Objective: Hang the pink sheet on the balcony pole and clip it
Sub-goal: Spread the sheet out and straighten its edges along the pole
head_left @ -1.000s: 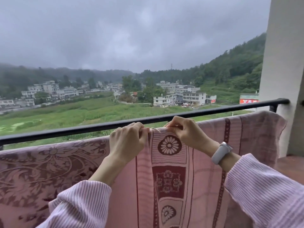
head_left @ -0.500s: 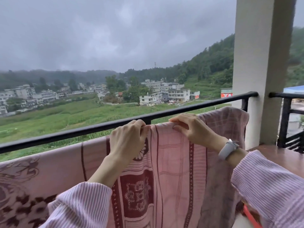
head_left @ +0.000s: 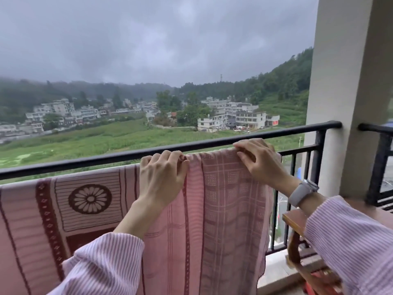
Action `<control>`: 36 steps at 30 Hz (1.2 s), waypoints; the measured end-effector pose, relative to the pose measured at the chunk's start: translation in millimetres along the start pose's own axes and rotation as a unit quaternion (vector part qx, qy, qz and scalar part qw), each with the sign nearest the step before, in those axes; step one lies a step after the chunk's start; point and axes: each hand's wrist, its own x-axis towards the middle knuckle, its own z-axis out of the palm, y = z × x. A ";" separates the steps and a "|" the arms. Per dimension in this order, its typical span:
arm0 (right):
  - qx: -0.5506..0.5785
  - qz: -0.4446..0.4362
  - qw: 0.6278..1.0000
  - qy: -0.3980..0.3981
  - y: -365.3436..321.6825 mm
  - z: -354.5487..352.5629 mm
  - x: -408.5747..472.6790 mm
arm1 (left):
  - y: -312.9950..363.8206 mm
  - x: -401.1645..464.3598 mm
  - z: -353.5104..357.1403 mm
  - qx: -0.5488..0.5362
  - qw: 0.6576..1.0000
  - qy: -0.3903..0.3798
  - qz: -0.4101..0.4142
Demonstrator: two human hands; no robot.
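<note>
sheet (head_left: 223, 209) draped before railing (head_left: 85, 161); pillar (head_left: 344, 92) right

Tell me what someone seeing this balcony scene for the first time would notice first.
Most striking is the pink sheet, patterned in dark red, draped along the lower half of the view just below the black balcony rail. At its top edge, the left hand and right hand both pinch the fabric near its right end. Beyond lie green fields, white buildings and a heavy grey sky.
</note>
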 end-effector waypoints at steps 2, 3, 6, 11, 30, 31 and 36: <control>0.050 0.016 0.998 -0.018 24.3 -11.6 -7.3 | 23.7 6.8 15.5 0.009 1.000 0.001 0.014; 0.085 0.034 0.995 -0.031 32.6 -17.0 -8.7 | 34.9 10.2 22.3 0.011 1.000 0.001 0.024; 0.131 0.065 0.988 -0.055 53.3 -24.5 -7.9 | 64.0 23.8 38.6 0.003 0.998 0.000 0.057; 0.160 0.077 0.984 0.007 77.5 -22.4 0.2 | 90.6 43.5 53.1 -0.033 0.998 0.018 0.052; 0.261 -0.021 0.957 -0.128 132.1 -23.7 12.0 | 152.2 48.3 89.2 0.010 0.999 0.034 0.018; 0.269 -0.020 0.956 -0.117 132.7 -22.8 7.2 | 154.8 42.4 91.7 0.010 0.999 0.039 0.005; 0.302 0.037 0.948 -0.091 145.0 -17.4 -18.9 | 160.7 20.5 97.7 0.067 0.997 0.047 -0.017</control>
